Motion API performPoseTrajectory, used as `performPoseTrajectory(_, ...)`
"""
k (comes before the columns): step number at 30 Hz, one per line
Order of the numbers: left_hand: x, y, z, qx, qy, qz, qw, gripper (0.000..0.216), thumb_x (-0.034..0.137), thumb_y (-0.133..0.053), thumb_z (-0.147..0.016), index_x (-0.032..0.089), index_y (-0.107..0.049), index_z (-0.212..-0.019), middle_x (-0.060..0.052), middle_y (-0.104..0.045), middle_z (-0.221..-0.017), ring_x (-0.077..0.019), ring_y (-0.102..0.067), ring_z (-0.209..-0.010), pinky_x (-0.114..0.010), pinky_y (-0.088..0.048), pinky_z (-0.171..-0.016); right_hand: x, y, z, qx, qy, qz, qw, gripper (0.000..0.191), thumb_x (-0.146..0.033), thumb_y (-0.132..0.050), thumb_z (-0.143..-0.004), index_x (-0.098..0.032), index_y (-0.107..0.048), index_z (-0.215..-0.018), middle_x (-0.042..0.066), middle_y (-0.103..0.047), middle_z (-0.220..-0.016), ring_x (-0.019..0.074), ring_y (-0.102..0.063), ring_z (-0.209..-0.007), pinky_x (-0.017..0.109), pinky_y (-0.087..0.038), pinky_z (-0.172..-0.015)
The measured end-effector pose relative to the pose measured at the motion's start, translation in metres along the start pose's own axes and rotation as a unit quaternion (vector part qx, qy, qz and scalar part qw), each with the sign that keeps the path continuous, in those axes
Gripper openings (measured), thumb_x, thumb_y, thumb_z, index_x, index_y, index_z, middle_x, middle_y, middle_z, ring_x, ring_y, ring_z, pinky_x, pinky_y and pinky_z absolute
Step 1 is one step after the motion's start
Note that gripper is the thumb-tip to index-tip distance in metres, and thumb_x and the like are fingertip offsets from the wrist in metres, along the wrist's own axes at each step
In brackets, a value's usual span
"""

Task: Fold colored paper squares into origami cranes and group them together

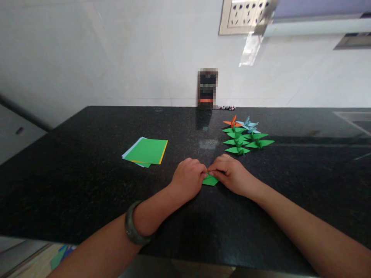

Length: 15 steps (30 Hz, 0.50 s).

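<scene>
A small folded piece of green origami paper [210,180] lies on the dark countertop, partly covered by my fingers. My left hand [189,173] grips its left side, fingers curled and thumb pressed near the top. From the right, my right hand [230,172] pinches the same paper, and the fingertips of both hands almost meet. Just beyond my right hand stand several folded paper cranes: green ones [237,150], an orange one [233,122] and light blue ones [247,123]. The upper part of the held paper is hidden by my fingers.
A stack of square paper sheets [147,150], green on top with yellow and pale blue edges, lies to the left. A blurred phone-like object [207,88] leans on the wall, a beaded strap [227,108] beside it. The black countertop [72,181] ends close in front of me.
</scene>
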<state>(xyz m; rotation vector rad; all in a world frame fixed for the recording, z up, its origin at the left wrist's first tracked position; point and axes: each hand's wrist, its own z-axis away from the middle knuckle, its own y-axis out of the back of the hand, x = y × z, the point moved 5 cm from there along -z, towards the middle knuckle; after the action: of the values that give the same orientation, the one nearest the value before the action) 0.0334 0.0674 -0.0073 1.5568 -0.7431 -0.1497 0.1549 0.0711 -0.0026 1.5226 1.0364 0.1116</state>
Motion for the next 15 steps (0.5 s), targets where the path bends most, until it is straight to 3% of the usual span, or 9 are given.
performPoseTrajectory(6, 0.006, 0.000, -0.002, -0.008, -0.017, -0.032, 0.999, 0.017, 0.018, -0.046, -0.082, 0.016, -0.061, -0.075, -0.004, -0.061, -0.076, -0.0165, -0.052, -0.076, -0.031, -0.042, -0.073, -0.002, 0.003, 0.000, -0.038, 0.056, -0.002, 0.998, 0.018, -0.013, -0.047, -0.084, -0.016, -0.065, -0.084, 0.006, -0.060, -0.076, 0.0155, -0.052, -0.076, 0.028, -0.041, -0.069)
performPoseTrajectory(15, 0.018, -0.001, 0.001, -0.012, -0.112, -0.111, 0.987, 0.023, 0.015, -0.040, -0.084, 0.014, -0.058, -0.070, -0.007, -0.057, -0.072, -0.0188, -0.050, -0.074, -0.033, -0.039, -0.069, -0.004, 0.006, 0.007, -0.071, 0.110, 0.065, 0.989, 0.023, -0.017, -0.045, -0.086, -0.016, -0.067, -0.082, 0.007, -0.059, -0.080, 0.0142, -0.055, -0.076, 0.025, -0.041, -0.067)
